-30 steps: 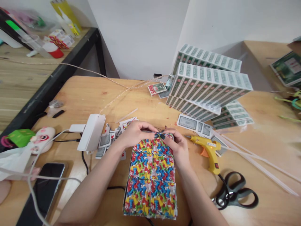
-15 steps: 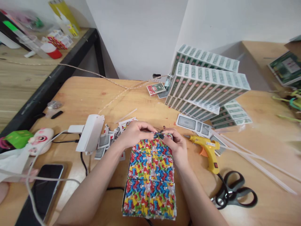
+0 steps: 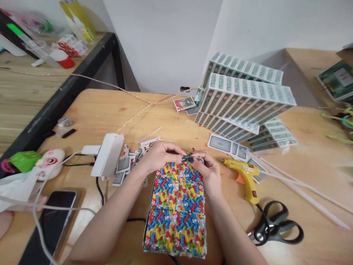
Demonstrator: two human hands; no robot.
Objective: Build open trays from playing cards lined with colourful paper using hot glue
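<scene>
A flat rectangular panel (image 3: 176, 217) covered with brightly patterned, colourful card pieces in two columns lies in front of me. My left hand (image 3: 162, 156) pinches its far edge near the middle. Beside it, my right hand (image 3: 208, 169) grips the same far edge at the right corner, fingers wrapped over the back. The thumbs of both hands nearly meet on top of the edge. What the fingertips hold behind the panel is hidden. A yellow hot glue gun (image 3: 244, 173) lies just right of my right hand, with a glue stick in its rear.
Black-handled scissors (image 3: 278, 224) lie at the right, near clear glue sticks (image 3: 306, 191). Stacked card boxes (image 3: 245, 99) stand behind. Loose playing cards (image 3: 124, 165), a white power strip (image 3: 109, 154) and a phone (image 3: 51, 224) are on the left. Cables cross the table.
Both hands stay on the panel's far edge with almost the same grip. The whole view has shifted very slightly, with objects a little farther right.
</scene>
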